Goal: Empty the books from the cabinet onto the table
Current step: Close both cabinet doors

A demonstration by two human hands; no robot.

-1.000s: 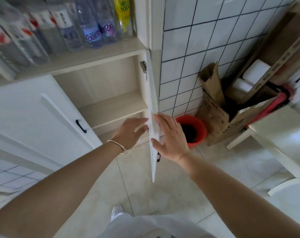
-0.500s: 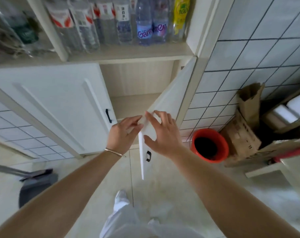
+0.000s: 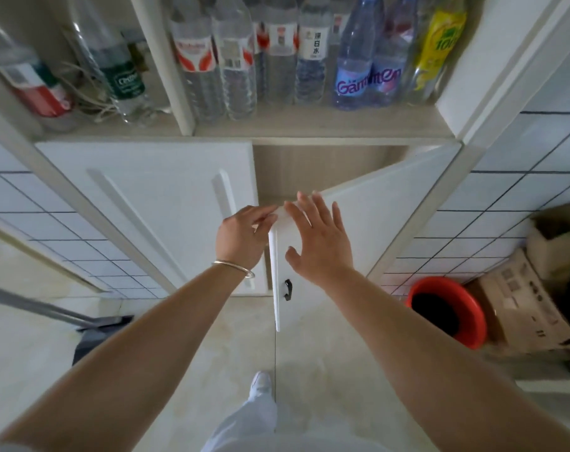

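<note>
The white cabinet stands ahead, its left door closed. Its right door hangs partly open, with a black handle near the free edge. My right hand lies flat against the door's front, fingers spread. My left hand touches the door's free edge from the inner side, fingers loosely bent. The gap shows bare wood-tone back panel. No books are in view.
Several plastic water bottles fill the open shelf above the doors. A red bucket and cardboard boxes sit on the floor at right. A dark dustpan with a long handle lies at left. My shoe is below.
The right door has swung from wide open towards the cabinet, both hands moving with it. My view has turned left to face the cabinet squarely.
</note>
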